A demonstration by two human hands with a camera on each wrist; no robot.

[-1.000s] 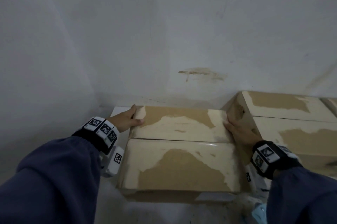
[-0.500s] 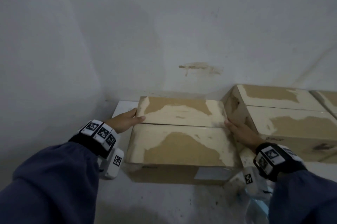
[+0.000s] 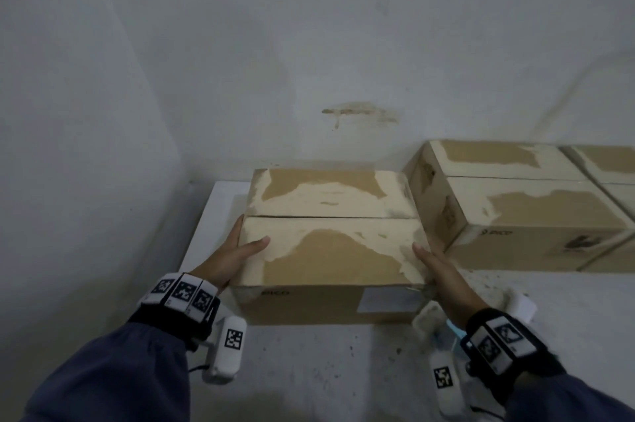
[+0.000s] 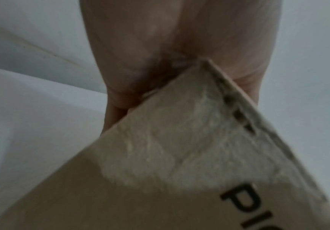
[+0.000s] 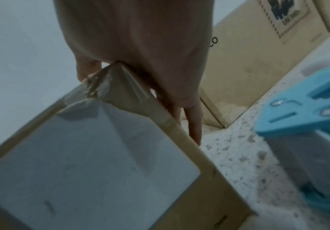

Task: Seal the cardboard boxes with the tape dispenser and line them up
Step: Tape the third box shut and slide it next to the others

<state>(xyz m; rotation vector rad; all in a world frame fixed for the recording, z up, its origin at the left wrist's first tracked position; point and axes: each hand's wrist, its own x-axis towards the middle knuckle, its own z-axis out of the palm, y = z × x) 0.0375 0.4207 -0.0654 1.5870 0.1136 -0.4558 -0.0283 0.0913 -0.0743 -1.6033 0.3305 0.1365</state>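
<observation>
You had the near box [image 3: 330,249] clamped between both palms on the white speckled table [image 3: 309,370]. Your left hand [image 3: 228,256] lay flat against its left end, fingers straight along the side and thumb laid over the top edge; your right hand [image 3: 443,274] mirrored it on the right end, fingers extended down the side, nothing curled or pinched. That two-sided press suits sliding or squaring a box, likely to bring it into line.

The second box [image 3: 522,212] sat just beside it to the right, set farther back against the wall [image 3: 309,43], with a third box [image 3: 608,164] beyond; a gap remained between the first two.

The top seam showed as a dark line; whether tape covered it I could not tell. The blue tape dispenser [image 5: 307,124] rested on the table near your right wrist, unheld.
</observation>
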